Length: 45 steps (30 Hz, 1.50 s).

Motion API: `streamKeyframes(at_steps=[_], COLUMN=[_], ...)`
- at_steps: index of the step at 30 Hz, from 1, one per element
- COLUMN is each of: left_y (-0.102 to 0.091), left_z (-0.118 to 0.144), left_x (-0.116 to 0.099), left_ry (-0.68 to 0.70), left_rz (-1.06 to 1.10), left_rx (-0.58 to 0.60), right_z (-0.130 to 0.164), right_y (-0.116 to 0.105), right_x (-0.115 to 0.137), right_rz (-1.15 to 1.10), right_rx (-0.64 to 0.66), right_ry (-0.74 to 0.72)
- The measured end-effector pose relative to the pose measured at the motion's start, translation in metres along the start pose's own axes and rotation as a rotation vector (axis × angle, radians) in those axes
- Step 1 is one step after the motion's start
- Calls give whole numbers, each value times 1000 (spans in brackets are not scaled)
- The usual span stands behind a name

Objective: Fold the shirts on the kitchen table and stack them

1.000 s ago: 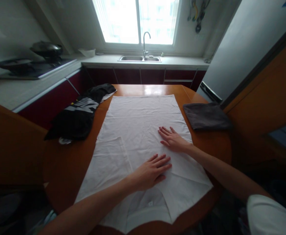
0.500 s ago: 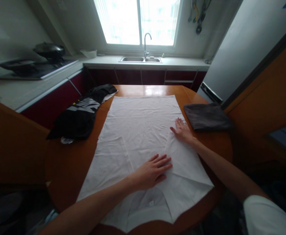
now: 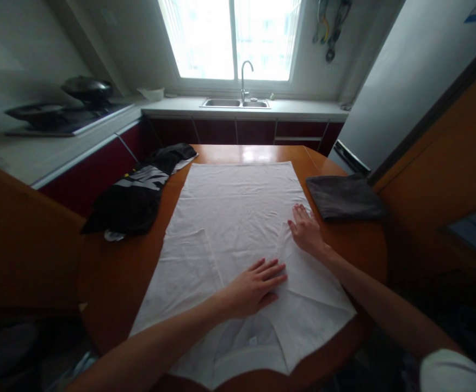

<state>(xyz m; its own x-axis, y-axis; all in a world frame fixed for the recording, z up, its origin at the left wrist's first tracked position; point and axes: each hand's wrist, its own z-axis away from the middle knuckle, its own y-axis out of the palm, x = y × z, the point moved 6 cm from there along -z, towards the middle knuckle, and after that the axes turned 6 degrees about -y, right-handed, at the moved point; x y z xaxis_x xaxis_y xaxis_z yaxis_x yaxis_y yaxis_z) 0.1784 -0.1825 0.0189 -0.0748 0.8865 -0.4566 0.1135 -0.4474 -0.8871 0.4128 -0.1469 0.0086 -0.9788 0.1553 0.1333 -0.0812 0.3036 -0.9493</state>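
Note:
A white T-shirt [image 3: 238, 201] lies spread on the wooden table [image 3: 111, 277], its neckline toward me and its hem at the far side. Both sleeves rest folded inward over the body. My left hand [image 3: 254, 286] lies flat on the shirt just above the collar, fingers stretched to the right. Near the right edge of the shirt, by the folded right sleeve, my right hand [image 3: 306, 231] rests with its fingers extended forward on the cloth. Small wrinkles run across the fabric between and beyond the hands.
A black garment [image 3: 140, 190] with white print lies along the table's left side. On the right is a folded dark grey cloth [image 3: 344, 197]. Behind the table stand a counter with a sink [image 3: 235, 103], a stove with pans [image 3: 86, 90], and a fridge [image 3: 396, 81].
My right hand has slid slightly toward me along the shirt's right edge. The left hand stays in place. The view has tilted a little.

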Motion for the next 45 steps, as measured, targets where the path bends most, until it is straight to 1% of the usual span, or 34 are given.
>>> streamKeyframes(at_steps=[3, 6, 9, 13, 16, 21, 24, 26, 30, 33, 36, 38, 41, 45], left_y=[1, 4, 5, 6, 7, 10, 11, 12, 13, 13, 13, 12, 12, 13], left_z=[-1, -3, -4, -4, -5, -4, -5, -6, -8, -8, -9, -9, -9, -9], left_x=[1, 2, 2, 4, 5, 7, 9, 9, 11, 13, 13, 12, 12, 14], left_ry=[-23, -45, -60, -68, -58, -41, -50, -46, -30, -22, -20, -17, -8, -9], left_rz=[-9, -32, -51, -66, -65, -81, -105, -107, -110, -114, -121, -124, -130, -137], left_rx=[-18, -13, -6, -4, -20, -36, -25, -26, -41, -54, -54, -59, -67, -62], right_z=[17, 22, 20, 27, 49, 99, 112, 110, 87, 72, 69, 75, 97, 136], right_y=[6, 11, 11, 1, -7, -13, -18, -23, -29, -19, -11, -13, -21, -29], right_x=[11, 13, 12, 14, 11, -5, -12, -16, -23, -27, -28, -25, -17, -8], right_rz=[-61, -89, -117, -160, -152, -86, -98, -116, -139, -113, -94, -97, -109, -133], right_rx=[105, 166, 153, 70, 54, 105, 116, 91, 31, 80, 102, 75, 70, 213], right_ry=[-52, -35, -31, -75, -90, -68, -47, -21, 34, 56, 58, 37, -40, -183])
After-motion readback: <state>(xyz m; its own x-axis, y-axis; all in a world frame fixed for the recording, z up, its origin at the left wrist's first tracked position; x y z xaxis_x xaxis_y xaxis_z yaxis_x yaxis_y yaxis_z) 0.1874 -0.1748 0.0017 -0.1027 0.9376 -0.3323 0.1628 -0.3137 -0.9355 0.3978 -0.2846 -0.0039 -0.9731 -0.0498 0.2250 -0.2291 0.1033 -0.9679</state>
